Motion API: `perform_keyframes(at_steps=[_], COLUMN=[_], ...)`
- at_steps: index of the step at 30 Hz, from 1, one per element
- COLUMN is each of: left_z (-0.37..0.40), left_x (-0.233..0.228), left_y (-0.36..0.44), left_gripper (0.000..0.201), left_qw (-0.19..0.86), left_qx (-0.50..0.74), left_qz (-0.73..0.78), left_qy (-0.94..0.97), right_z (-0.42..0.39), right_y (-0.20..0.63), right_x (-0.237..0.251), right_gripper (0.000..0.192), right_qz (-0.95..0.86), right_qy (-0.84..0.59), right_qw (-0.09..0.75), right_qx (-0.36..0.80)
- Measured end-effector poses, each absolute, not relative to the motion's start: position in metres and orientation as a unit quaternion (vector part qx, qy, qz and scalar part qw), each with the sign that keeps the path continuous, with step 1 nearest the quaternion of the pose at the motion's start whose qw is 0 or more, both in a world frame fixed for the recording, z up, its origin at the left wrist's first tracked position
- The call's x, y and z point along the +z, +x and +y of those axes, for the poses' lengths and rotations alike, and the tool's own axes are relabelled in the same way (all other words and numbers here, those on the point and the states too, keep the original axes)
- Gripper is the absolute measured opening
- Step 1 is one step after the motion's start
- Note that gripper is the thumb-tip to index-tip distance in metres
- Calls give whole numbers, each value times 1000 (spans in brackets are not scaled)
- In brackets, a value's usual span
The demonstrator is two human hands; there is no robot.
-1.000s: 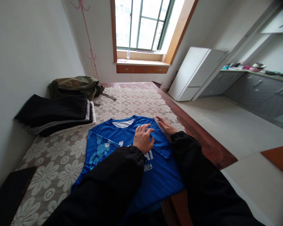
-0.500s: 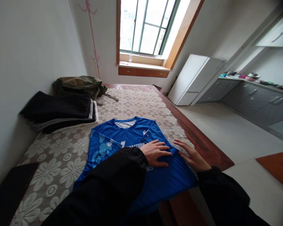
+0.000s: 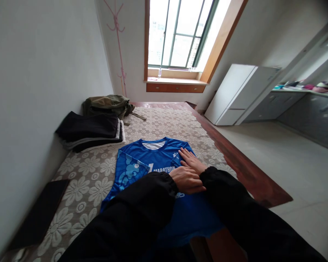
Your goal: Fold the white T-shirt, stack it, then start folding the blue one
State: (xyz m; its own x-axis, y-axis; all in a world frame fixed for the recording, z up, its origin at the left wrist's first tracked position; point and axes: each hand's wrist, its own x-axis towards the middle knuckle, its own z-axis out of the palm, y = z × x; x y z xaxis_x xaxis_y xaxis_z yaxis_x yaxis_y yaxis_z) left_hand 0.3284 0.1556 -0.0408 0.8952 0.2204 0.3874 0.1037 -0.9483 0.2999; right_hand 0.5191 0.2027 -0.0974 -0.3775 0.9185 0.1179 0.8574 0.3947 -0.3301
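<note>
A blue T-shirt (image 3: 158, 189) with "MARATHON" lettering lies front up, its white-lined collar facing the window. Its left sleeve is folded inward over the chest. My right hand (image 3: 192, 161) rests flat on the shirt's right shoulder, fingers stretched out beside a small white logo. Just below it, my left hand (image 3: 186, 180) has its fingers curled down onto the shirt's right side, closed on the cloth; the fingertips are partly hidden. The right wrist passes close to the left knuckles. Black sleeves cover both forearms and hide part of the shirt's lower half.
The shirt lies on a floral cover (image 3: 98, 165) over a low platform with a reddish wooden edge (image 3: 257, 182). To the left are folded dark clothes (image 3: 90, 127), an olive backpack (image 3: 108, 105) and a dark flat object (image 3: 41, 214). A white fridge (image 3: 237, 94) stands beyond.
My right hand has moved left and up from the shirt's side edge onto its shoulder. My left hand's fingers have gone from spread to curled. The view has shifted slightly.
</note>
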Motion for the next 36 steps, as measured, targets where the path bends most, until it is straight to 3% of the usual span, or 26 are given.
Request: perform_keyframes(at_steps=[5,9,13,19,26,36], left_z=[143,151,156,148,157,162], left_x=[-13,-9,-36,-67,-58,-70], left_y=[269,189,138,134,131,135], left_gripper=[36,50,69,84,92,110], left_qw=[166,208,120,23,38,19], left_qx=[213,221,140,68,37,63], left_qz=[354,467,629,662,672,706], left_qy=[895,830,755,746,739,705], right_z=[193,187,185,179,188,200], right_y=[507,502,499,496,491,477], right_x=[-116,-109,-104,-96,-76,-88], right_gripper=[66,68,69,71,70,94], right_qz=[-811,-803,-801,-806,-783,-724], right_qy=[-571,-592,-596,-591,-619,-686], right_qw=[129,68,41,32,51,39], right_qx=[1,-24,-18,2,37,53])
